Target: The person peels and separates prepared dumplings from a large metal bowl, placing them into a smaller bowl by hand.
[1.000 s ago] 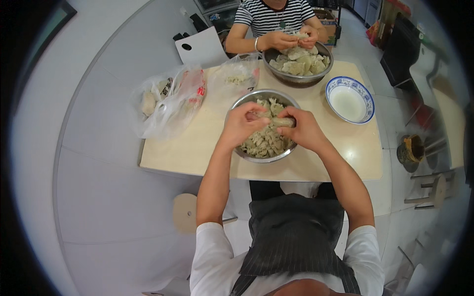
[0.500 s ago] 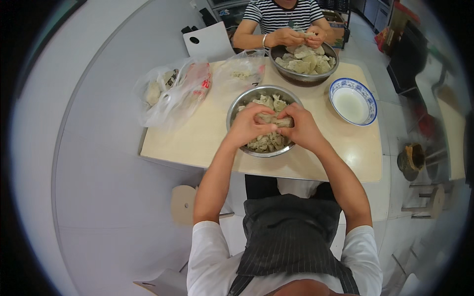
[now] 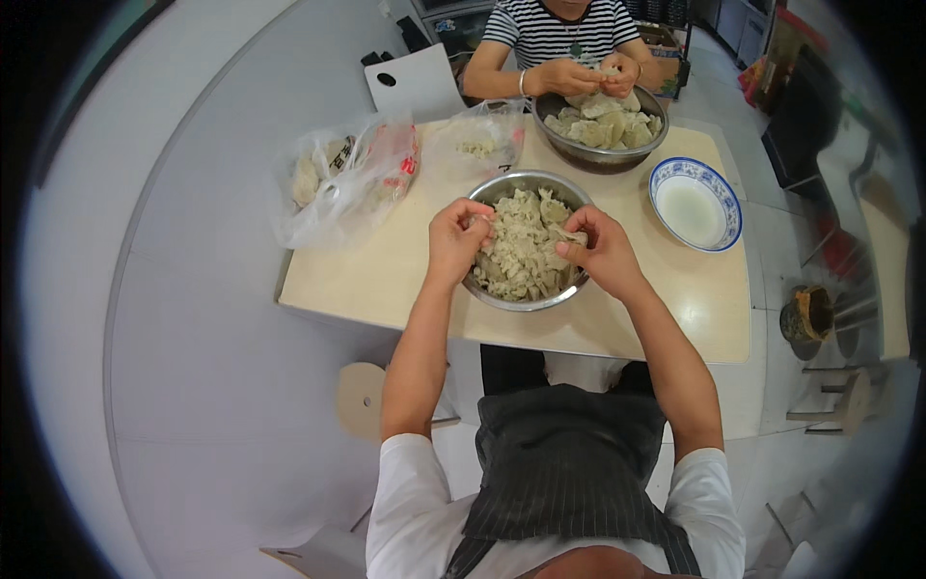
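A steel bowl (image 3: 526,306) in front of me holds a heap of small, pale, greyish-green torn pieces of soft food (image 3: 526,246); I cannot tell its exact kind. At the bowl's left rim, my left hand (image 3: 460,239) is pinched closed, with a pale scrap (image 3: 486,230) at its fingertips. Over the right side, my right hand (image 3: 604,255) grips a larger pale piece (image 3: 573,237) between thumb and fingers. The two hands are apart, with the heap showing between them.
Across the table (image 3: 367,275) a person in a striped shirt (image 3: 558,41) handles a pale piece over a second steel bowl (image 3: 598,159) of bigger chunks. A blue-rimmed bowl (image 3: 696,205) of whitish liquid stands right. Plastic bags (image 3: 347,183) lie left. A stool (image 3: 360,399) stands below.
My hands were together over the bowl, holding one pale chunk between them. Now they have moved apart, left and right, and the heap beneath is uncovered.
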Demonstrator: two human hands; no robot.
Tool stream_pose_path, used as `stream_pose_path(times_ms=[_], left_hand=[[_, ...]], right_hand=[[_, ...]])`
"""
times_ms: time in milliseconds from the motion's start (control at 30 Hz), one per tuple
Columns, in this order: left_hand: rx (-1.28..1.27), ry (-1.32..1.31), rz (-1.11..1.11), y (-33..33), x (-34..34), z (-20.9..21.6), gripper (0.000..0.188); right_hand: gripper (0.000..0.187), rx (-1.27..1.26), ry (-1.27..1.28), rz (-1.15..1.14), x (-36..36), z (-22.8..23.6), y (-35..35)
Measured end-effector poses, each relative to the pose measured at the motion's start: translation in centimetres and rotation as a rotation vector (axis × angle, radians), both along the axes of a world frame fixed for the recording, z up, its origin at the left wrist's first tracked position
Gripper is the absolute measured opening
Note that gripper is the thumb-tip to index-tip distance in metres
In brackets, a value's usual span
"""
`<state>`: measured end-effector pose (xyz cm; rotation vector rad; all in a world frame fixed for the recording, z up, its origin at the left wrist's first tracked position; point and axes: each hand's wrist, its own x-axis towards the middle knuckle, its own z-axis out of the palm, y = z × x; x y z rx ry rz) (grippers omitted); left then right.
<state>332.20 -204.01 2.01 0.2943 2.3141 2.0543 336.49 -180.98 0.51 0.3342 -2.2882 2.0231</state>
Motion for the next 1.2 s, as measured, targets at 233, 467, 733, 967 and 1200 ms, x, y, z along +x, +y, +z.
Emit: stream_pose_path(times_ms=[233,467,733,967,1200], left_hand=[[-0.363,0.266,-0.215,3.6,1.3,1.5,0.014],[-0.069,-0.022,-0.094,2.3,-0.1,2.0,0.005],[-0.322,0.212,-0.252,2.8,1.1,1.9,0.009],[-0.034,-0.036,-0.120,3.8,0.4,1.3,0.010],[-0.214,0.096,-0.065,-1.2,-1.1,0.9,0.007]], right_hand=[[0.030,0.349,0.176,-0.053,0.7,3.8,-1.8],[0.029,0.202,0.035,-0.026,-0.4,2.3,-0.4],[0.030,0.329,0.127,-0.072,0.0,3.2,-2.2],[0.021,0.087,0.047,-0.016,-0.5,2.0,-1.7],[0.025,0.197,0.015,-0.044,0.9,2.3,-0.6]])
